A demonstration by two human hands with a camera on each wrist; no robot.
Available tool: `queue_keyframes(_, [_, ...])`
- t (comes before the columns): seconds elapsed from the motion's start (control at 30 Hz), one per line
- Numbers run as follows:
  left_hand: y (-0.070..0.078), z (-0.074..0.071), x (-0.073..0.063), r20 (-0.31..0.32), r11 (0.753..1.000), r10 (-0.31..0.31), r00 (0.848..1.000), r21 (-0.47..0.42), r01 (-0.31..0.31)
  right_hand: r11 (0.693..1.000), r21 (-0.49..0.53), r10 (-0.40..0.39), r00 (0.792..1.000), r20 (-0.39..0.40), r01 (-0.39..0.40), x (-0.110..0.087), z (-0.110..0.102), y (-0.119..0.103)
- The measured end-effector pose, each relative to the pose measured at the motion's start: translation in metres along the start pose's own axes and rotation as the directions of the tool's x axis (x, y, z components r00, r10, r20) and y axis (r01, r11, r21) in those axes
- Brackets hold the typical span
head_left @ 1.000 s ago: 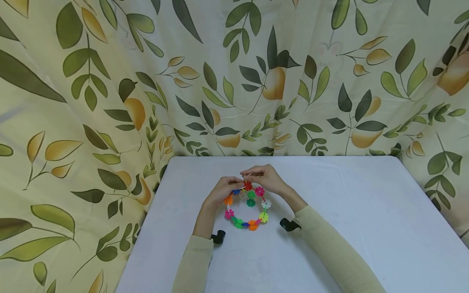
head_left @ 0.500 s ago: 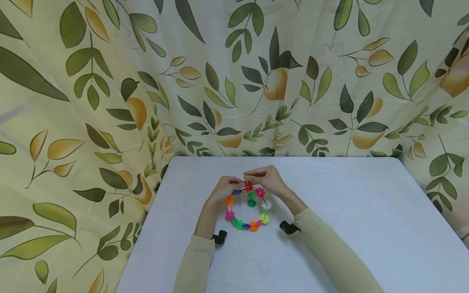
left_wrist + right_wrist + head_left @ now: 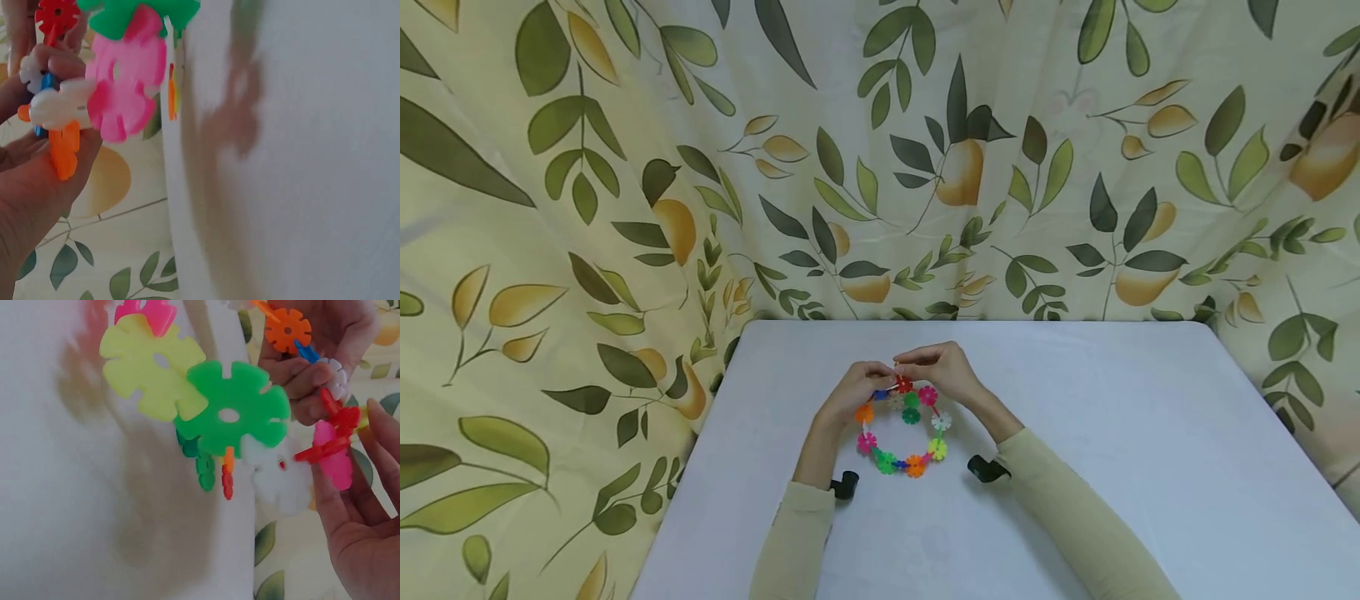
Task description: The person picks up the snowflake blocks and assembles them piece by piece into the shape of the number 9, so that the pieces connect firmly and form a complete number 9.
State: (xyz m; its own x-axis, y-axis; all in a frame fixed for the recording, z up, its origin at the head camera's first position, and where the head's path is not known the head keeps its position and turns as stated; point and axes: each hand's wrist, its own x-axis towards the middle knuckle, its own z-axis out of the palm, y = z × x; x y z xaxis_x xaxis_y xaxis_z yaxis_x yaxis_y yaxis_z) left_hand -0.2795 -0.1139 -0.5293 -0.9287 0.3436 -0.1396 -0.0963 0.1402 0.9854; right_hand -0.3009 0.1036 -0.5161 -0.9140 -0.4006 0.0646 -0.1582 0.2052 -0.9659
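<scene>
Slotted plastic flower discs are joined into a colourful ring, held up over the white table. My left hand grips its far left part, near a blue disc. In the left wrist view, an orange disc and a white disc sit against that hand, beside a pink one. My right hand pinches a small yellow disc beside a red disc at the ring's far side. Green discs hang inside the ring. Fingers partly hide the joint between both hands.
The white table reaches back to a leaf-and-fruit patterned curtain. Black wrist cameras, one at the left cuff and one at the right, sit close to the near side of the ring.
The ring sits very slightly lower in the head view, and the whole view has shifted a little. Both hands keep their hold at the ring's far side.
</scene>
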Motion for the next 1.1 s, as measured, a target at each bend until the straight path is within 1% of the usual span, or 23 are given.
queue_keyframes(0.07, [-0.001,-0.003,0.000,0.039,1.000,0.009,0.999,0.017,-0.009,1.000,-0.008,-0.004,1.000,0.010,0.004,0.001,0.000,0.001])
queue_keyframes(0.17, [-0.002,-0.007,-0.002,0.090,1.000,0.002,0.996,0.019,-0.003,1.000,0.005,-0.011,1.000,0.011,0.011,0.003,0.001,0.004])
queue_keyframes(0.27, [-0.002,-0.013,-0.003,0.120,1.000,-0.013,0.993,0.011,0.011,1.000,0.020,-0.011,1.000,-0.013,0.011,0.008,0.001,0.009])
queue_keyframes(0.3, [-0.002,-0.015,-0.004,0.127,1.000,-0.020,0.992,0.013,0.019,1.000,0.010,-0.008,1.000,-0.023,0.008,0.010,0.001,0.011])
queue_keyframes(0.33, [-0.003,-0.017,-0.004,0.133,1.000,-0.025,0.991,0.016,0.023,1.000,-0.021,-0.002,0.999,-0.037,0.002,0.012,0.000,0.013])
queue_keyframes(0.4, [-0.003,-0.020,-0.004,0.140,0.999,-0.032,0.990,0.023,0.029,0.993,-0.119,0.017,0.998,-0.068,-0.025,0.015,0.001,0.018])
queue_keyframes(0.43, [-0.003,-0.021,-0.005,0.143,0.999,-0.037,0.989,0.024,0.033,0.984,-0.175,0.026,0.996,-0.080,-0.040,0.017,0.001,0.020])
queue_keyframes(0.53, [-0.004,-0.024,-0.006,0.151,0.999,-0.050,0.987,0.013,0.049,0.942,-0.324,0.060,0.993,-0.097,-0.088,0.020,0.001,0.027])
queue_keyframes(0.63, [-0.004,-0.026,-0.007,0.153,0.998,-0.056,0.987,0.002,0.056,0.905,-0.410,0.090,0.993,-0.071,-0.112,0.024,0.002,0.034])
queue_keyframes(0.7, [-0.004,-0.028,-0.007,0.152,0.998,-0.056,0.987,0.001,0.056,0.879,-0.466,0.097,0.995,-0.037,-0.103,0.027,0.003,0.038])
queue_keyframes(0.83, [-0.005,-0.029,-0.009,0.151,0.998,-0.055,0.987,0.001,0.056,0.810,-0.584,0.079,0.996,0.029,-0.047,0.034,0.007,0.042])
queue_keyframes(0.93, [-0.005,-0.029,-0.009,0.148,0.999,-0.052,0.988,0.013,0.050,0.769,-0.639,0.071,0.997,0.037,-0.031,0.036,0.010,0.043])
queue_keyframes(1.0, [-0.005,-0.030,-0.009,0.141,0.999,-0.046,0.989,0.023,0.044,0.765,-0.643,0.080,0.997,0.018,-0.050,0.037,0.011,0.042])
queue_keyframes(1.1, [-0.006,-0.030,-0.009,0.125,0.999,-0.042,0.991,0.035,0.038,0.784,-0.613,0.105,0.994,-0.031,-0.102,0.036,0.012,0.039])
